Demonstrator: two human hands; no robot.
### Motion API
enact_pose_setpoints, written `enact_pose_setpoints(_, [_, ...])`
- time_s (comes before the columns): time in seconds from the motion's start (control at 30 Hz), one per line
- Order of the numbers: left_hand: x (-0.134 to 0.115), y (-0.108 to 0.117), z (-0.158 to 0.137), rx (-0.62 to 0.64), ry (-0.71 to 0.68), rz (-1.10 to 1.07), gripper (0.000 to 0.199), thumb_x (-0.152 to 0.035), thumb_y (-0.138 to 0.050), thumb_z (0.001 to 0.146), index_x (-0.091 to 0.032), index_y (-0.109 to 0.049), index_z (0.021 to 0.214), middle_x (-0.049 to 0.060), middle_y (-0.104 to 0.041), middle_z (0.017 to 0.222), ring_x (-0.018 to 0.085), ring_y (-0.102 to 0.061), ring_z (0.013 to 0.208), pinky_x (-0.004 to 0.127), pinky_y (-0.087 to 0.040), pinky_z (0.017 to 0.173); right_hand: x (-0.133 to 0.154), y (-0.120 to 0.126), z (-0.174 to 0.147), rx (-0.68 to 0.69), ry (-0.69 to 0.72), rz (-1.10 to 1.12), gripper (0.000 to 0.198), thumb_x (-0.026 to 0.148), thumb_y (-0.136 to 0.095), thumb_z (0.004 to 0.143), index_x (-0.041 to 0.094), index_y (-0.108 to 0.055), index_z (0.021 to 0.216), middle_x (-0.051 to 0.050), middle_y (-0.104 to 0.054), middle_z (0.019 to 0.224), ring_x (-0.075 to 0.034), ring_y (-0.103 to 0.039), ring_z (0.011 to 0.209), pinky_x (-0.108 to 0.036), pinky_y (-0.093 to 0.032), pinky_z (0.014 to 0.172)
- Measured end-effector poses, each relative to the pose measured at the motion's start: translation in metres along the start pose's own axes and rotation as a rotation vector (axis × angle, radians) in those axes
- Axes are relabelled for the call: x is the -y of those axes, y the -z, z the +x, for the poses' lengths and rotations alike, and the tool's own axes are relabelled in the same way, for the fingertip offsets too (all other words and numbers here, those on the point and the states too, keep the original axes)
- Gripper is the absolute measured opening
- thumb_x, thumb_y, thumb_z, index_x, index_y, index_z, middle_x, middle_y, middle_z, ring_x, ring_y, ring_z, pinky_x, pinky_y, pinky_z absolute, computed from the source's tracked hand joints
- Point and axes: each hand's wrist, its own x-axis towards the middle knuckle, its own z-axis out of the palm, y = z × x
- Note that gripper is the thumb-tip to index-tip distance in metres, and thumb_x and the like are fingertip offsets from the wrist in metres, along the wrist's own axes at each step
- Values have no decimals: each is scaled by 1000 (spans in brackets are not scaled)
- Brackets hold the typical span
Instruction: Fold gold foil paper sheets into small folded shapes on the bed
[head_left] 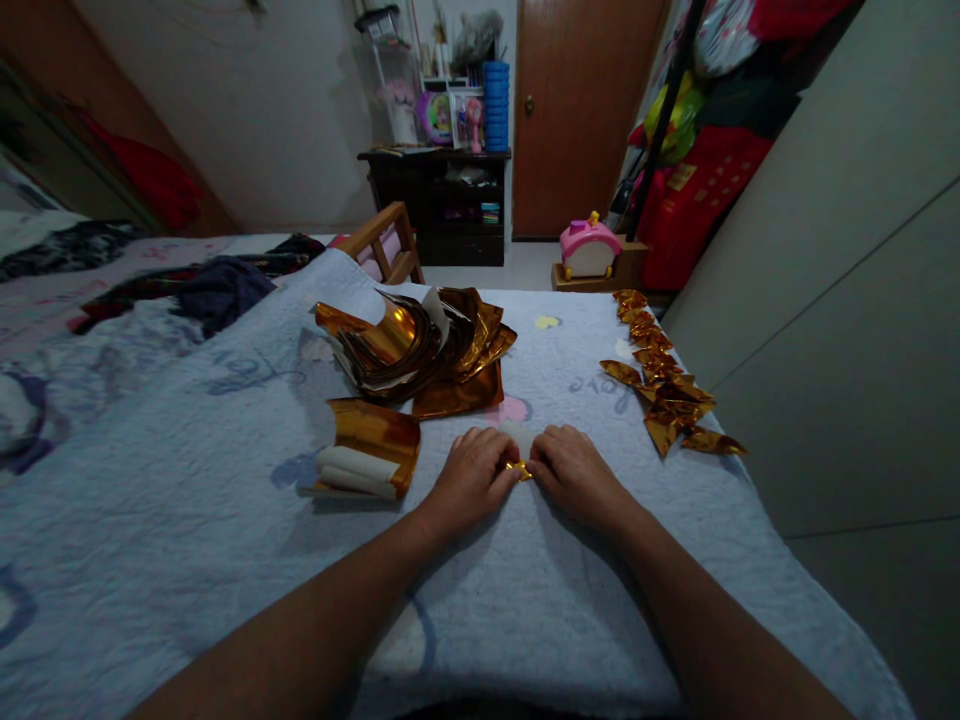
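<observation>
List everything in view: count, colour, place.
Foil piece: 1, gold, between the hands
Foil stack: 1, gold and whitish, beyond the left hand
Curled sheets: several, gold and pale, left of the left hand
Folded pieces: many, gold, cloth's right edge
Cloth: 1, pale blue, under the foil
Clothes: several, mostly dark, far left
Cabinet: 1, dark, far wall
Small items: several, mixed, on the cabinet
Door: 1, brown, right of the cabinet
Toy: 1, pink and white, before the door
Left hand: 1, bare, at the foil piece
Right hand: 1, bare, likewise
</observation>
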Motion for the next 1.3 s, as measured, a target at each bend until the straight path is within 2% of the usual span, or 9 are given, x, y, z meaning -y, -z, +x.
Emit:
enact_pose_setpoints(0.2, [-3, 3, 0, 22, 14, 4, 6, -27, -60, 91, -22, -61, 89, 3, -64, 91, 23, -53, 92, 34, -37, 77, 2, 1, 0, 18, -6, -22, 14, 23, -59, 96, 17, -67, 87, -5, -65, 89, -19, -52, 87, -31, -32, 77])
enact_pose_setpoints(0.5, [-1, 1, 1, 26, -14, 30, 10, -29, -59, 93, -22, -64, 89, 3, -62, 91, 23, -52, 91, 35, -36, 78, 4, 2, 0, 10, -14, -27, 14, 23, -59, 96, 17, -67, 87, -5, -66, 88, -19, -52, 87, -32, -32, 76])
enact_pose_setpoints(0.77, [-2, 2, 0, 49, -9, 44, 5, -24, -58, 92, -21, -62, 92, 4, -63, 95, 23, -52, 94, 36, -37, 81, 10, 4, 0, 9, -42, -42, 15, 24, -60, 94, 17, -65, 83, -5, -65, 87, -20, -52, 86, -32, -31, 76])
enact_pose_setpoints(1.3, [0, 5, 0, 91, -20, 43, 6, -24, -59, 92, -21, -63, 95, 3, -63, 97, 23, -52, 96, 36, -36, 84, 10, 3, -4, -41, -54, -83, 13, 30, -62, 93, 18, -65, 92, -8, -61, 98, -24, -50, 93, -34, -32, 81])
